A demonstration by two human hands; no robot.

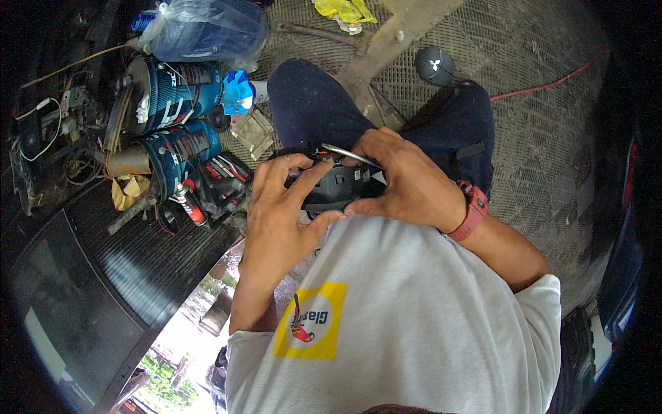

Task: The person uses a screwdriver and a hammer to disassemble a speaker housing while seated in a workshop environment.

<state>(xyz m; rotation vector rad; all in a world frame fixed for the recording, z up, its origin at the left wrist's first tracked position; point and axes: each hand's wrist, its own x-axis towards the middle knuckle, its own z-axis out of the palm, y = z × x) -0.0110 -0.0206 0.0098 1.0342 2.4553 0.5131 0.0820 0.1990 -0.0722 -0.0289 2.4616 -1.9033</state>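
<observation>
Close in front of my shirt, between both hands, is a black moulded plastic part (338,185) with a curved edge and small recesses. My left hand (276,207) grips its left side, fingers bent over the top and thumb at the lower edge. On the other side my right hand (414,179) holds the part with its thumb low. A slim silver metal tool (350,154) sticks out from the right fingers across the part's upper edge. The tool's handle is hidden in that hand, so its exact kind does not show.
Two blue buckets (196,84) stand at the left, below a large blue bottle in a clear bag (203,31). Near them lie a red spray can (190,204) and red-and-black tools (224,169). A round dark cover (435,65) and a red hose (538,90) lie on the textured floor (552,159).
</observation>
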